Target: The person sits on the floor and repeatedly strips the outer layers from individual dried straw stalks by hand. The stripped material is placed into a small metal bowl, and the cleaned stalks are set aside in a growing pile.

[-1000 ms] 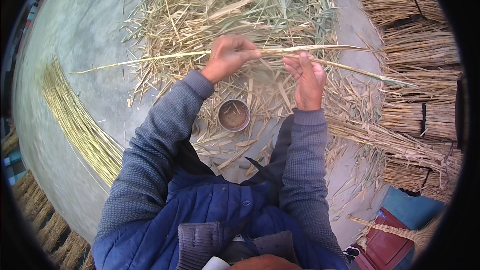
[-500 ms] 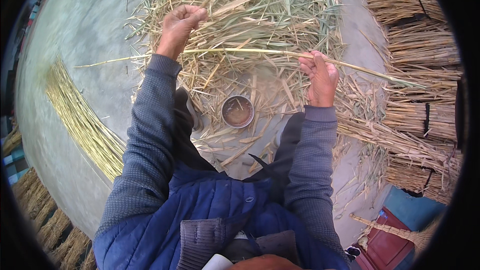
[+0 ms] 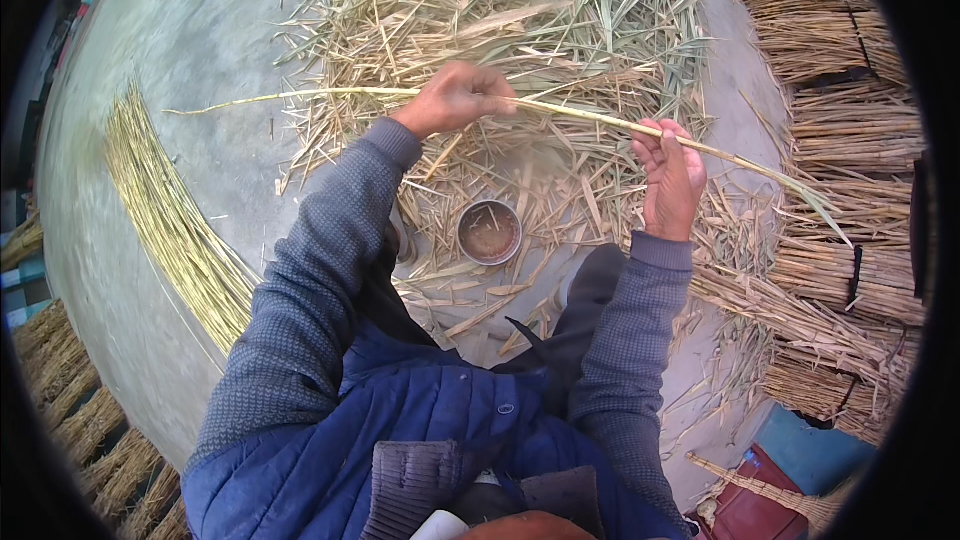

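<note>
A long, thin, yellow-green reed stalk (image 3: 590, 117) stretches across in front of me, its thin end to the left and its leafy tip drooping to the right. My right hand (image 3: 670, 180) pinches it toward the right. Along its middle, my left hand (image 3: 458, 100) is closed on the stalk, its fingertips slightly blurred. Below the stalk a wide heap of dry and green leaf strips (image 3: 500, 25) spreads over the floor. Between my feet stands a small round metal bowl (image 3: 490, 233) with brownish contents and some bits of straw.
To the left, a fan of slender yellow-green stalks (image 3: 185, 230) lies on the concrete floor (image 3: 210, 70). Tied reed bundles (image 3: 850, 125) are stacked along the right side. Brushy bundles (image 3: 85, 410) lie at the lower left. A dark red object (image 3: 755, 500) sits at the lower right.
My left hand has come down and right onto the stalk; the leaf strip it held raised is no longer in it. My right hand still holds the stalk. The whole view has shifted slightly.
</note>
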Demonstrator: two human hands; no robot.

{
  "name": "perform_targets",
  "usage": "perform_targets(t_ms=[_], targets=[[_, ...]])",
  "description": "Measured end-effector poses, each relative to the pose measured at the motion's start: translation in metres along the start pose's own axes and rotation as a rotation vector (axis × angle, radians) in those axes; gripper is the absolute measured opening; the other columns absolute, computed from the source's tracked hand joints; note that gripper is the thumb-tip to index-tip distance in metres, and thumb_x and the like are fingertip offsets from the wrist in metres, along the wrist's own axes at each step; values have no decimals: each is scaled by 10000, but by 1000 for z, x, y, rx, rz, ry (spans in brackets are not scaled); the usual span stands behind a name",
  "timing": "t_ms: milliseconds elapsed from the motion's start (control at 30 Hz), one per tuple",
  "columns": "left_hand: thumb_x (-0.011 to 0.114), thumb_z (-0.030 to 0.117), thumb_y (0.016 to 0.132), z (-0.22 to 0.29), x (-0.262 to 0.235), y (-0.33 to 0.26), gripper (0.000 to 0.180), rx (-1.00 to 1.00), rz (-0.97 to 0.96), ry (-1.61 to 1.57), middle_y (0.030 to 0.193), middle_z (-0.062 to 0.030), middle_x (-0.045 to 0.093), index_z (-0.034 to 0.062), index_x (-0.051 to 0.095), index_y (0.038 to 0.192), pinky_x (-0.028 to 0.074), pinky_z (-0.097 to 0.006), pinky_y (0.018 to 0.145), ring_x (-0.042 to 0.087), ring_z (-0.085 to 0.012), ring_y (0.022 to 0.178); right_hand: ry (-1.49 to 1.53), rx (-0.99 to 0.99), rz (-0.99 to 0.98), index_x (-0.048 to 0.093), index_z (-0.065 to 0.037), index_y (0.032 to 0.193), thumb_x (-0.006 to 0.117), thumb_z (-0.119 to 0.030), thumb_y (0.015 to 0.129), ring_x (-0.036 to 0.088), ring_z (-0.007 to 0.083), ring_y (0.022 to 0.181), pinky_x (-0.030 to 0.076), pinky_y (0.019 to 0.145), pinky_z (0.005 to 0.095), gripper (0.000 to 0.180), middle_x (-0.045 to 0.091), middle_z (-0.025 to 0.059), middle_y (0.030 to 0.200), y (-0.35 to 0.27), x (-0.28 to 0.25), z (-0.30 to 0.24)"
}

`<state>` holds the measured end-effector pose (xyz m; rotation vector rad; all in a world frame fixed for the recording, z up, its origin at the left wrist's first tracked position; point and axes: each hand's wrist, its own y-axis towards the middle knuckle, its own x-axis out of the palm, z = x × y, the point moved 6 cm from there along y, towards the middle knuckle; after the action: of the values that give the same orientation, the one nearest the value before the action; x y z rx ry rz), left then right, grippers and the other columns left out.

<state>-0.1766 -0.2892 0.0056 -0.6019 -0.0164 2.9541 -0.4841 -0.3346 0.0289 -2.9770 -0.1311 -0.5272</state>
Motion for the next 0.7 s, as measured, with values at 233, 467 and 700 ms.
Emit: perform_targets(t_ms=[233,467,700], targets=[[762,135,900,-8,-20,-1,124,-147,222,-411,871,-52,744,33,697,925,561,-253,746,685,-103,775,-1,5,29,546,52,1187,608,-139,998,726,232,915,605,786,282,276,697,202,1091,2,-6,3],[683,331,947,30,-13,1,305,193,290,320,890,-84,706,30,722,977,497,-364,756,656,-222,841,1,36,23,569,54,1153,662,-207,986,729,216,887,606,748,260,323,699,180,1042,-3,6,6],[822,290,797,68,30,4,243,447,248,453,797,-44,700,90,724,895,454,-360,762,646,-230,766,20,120,-73,588,50,1152,698,-243,969,731,194,859,584,712,249,362,711,147,973,-14,46,31]])
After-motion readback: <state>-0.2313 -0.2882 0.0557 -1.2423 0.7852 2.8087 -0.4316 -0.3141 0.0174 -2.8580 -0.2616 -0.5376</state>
